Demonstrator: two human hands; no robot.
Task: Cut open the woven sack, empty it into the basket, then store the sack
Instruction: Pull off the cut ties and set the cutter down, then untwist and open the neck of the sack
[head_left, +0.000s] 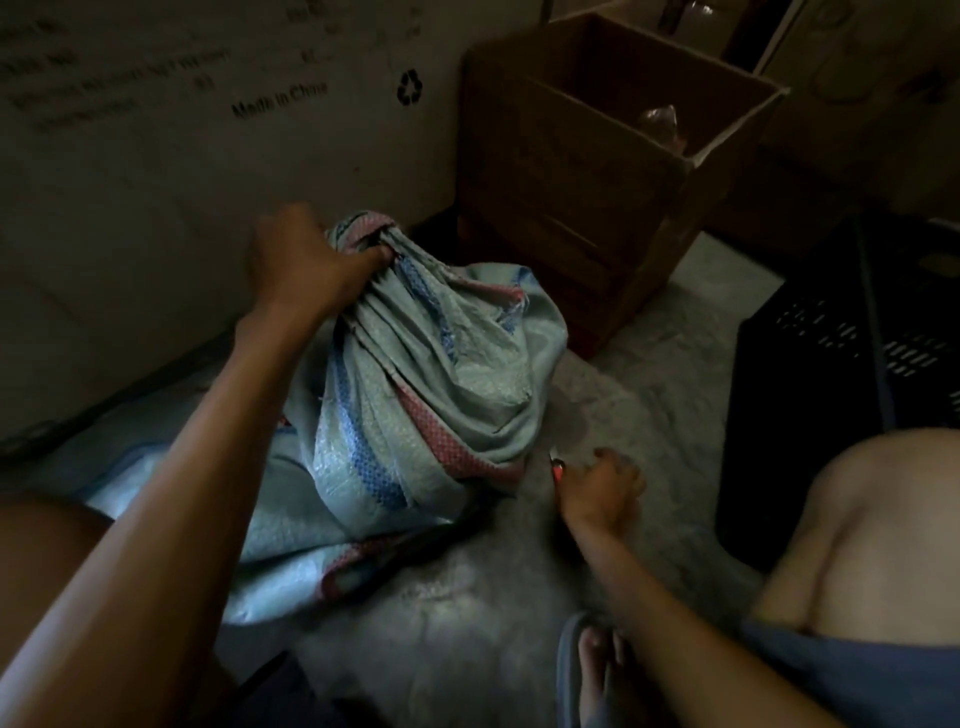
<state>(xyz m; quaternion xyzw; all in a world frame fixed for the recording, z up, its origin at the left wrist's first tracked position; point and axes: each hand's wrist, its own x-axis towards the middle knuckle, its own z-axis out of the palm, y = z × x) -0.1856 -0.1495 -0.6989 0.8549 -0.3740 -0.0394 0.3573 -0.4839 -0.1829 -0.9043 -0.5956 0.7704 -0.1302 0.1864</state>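
A full woven sack (426, 374), pale green with blue and red stripes, stands on the floor in the middle of the view. My left hand (306, 260) grips its bunched, tied neck at the top. Down at the sack's lower right corner, my right hand (597, 488) holds a small cutter with an orange body (557, 467), its tip pointing at the sack's base. A dark slotted plastic basket (841, 374) stands at the right.
An open brown cardboard box (582, 197) stands behind the sack. A large printed carton wall (182, 156) fills the left. A flat empty woven sack (291, 561) lies under the full one. My bare knee (872, 530) and sandalled foot (597, 670) are at lower right.
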